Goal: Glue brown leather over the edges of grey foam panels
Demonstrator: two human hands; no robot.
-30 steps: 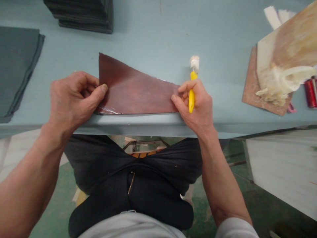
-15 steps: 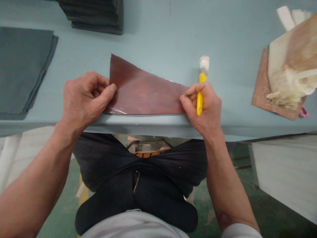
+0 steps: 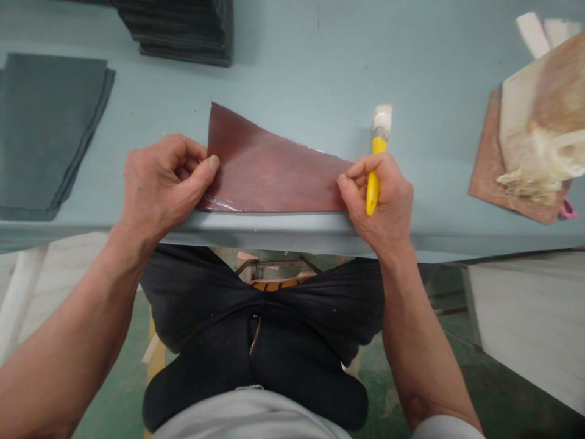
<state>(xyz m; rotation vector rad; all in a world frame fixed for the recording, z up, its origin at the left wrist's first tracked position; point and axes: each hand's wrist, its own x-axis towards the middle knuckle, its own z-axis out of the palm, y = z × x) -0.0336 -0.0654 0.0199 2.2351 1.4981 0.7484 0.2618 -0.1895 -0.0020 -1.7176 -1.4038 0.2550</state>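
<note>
A reddish-brown sheet [image 3: 278, 171], smooth and leather-like, lies along the front edge of the table. Wet, shiny streaks show at its lower left corner and along its slanted upper edge. My left hand [image 3: 167, 177] pinches its left edge between thumb and fingers. At the narrower right end, my right hand [image 3: 381, 198] pinches the sheet with thumb and forefinger. The same hand also keeps a yellow-handled brush [image 3: 379, 144] tucked in its fingers, with the whitish bristles pointing away from me.
Dark grey-green sheets [image 3: 50, 134] lie at the left, and a tall dark stack [image 3: 183, 30] stands behind. On the right, a glue-crusted container [image 3: 525, 116] rests on a brown board [image 3: 484, 158], with white strips [image 3: 532, 35] beyond. The blue-grey table [image 3: 301, 73] ends just before my lap.
The whole view has shifted slightly, so everything appears a little further right. Both hands keep their grip on the sheet, and the brush stays in my right hand.
</note>
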